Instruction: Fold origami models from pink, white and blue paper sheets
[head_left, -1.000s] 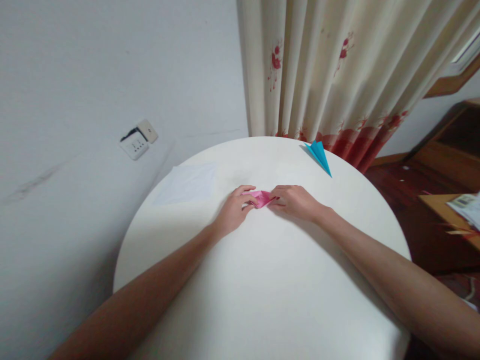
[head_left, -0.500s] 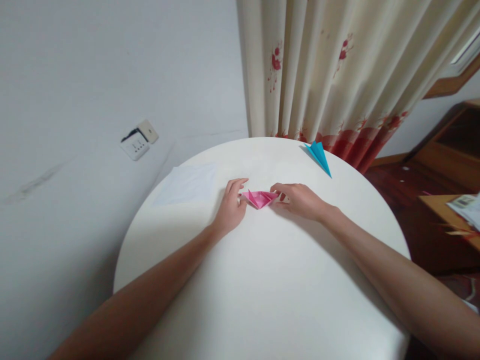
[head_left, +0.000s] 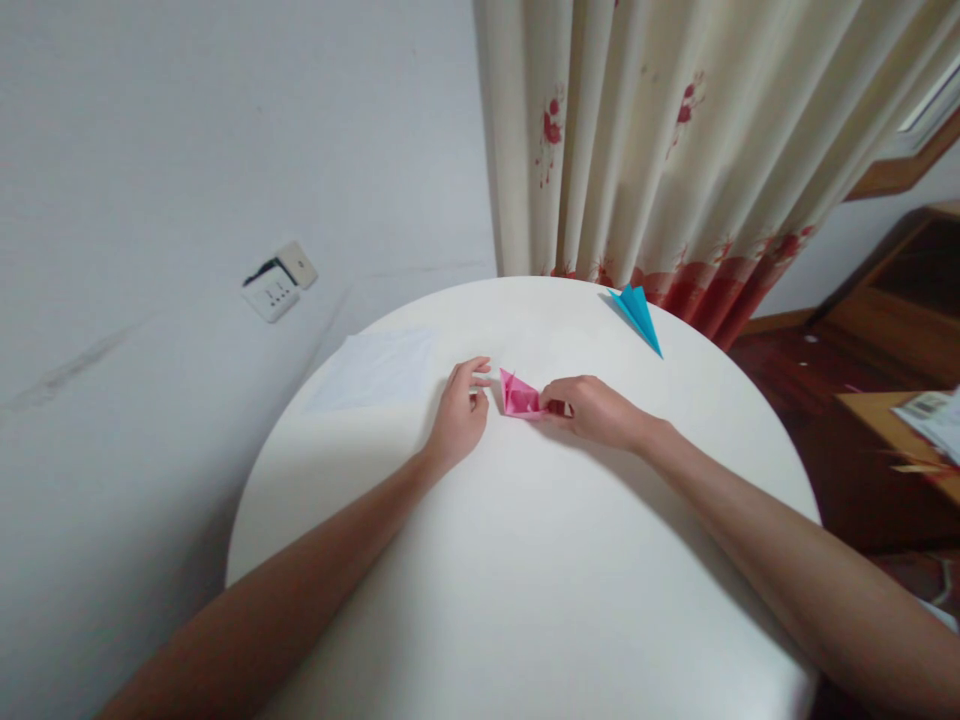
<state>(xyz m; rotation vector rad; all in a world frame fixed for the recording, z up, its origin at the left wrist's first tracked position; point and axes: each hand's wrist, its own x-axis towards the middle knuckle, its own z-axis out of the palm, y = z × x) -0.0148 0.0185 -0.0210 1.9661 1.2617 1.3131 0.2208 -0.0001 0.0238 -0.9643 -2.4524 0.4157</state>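
A small pink folded paper boat [head_left: 520, 397] is at the middle of the white round table [head_left: 495, 560], one pointed end standing up towards the left. My right hand [head_left: 589, 408] pinches its right end between thumb and fingers. Just left of the boat, my left hand [head_left: 461, 408] rests near the tabletop with its fingers apart and slightly curled. A narrow gap separates those fingers from the paper, and nothing is in them.
A blue paper plane [head_left: 637, 318] lies at the table's far right edge. White sheets of paper [head_left: 375, 370] are at the far left. Behind stand a wall with a socket [head_left: 271, 293] and a cream curtain [head_left: 622, 150]. A cardboard box [head_left: 892, 425] is on the right.
My left hand has let go of the boat's left end. The boat has turned in my right hand, its left end now pointing up and away.
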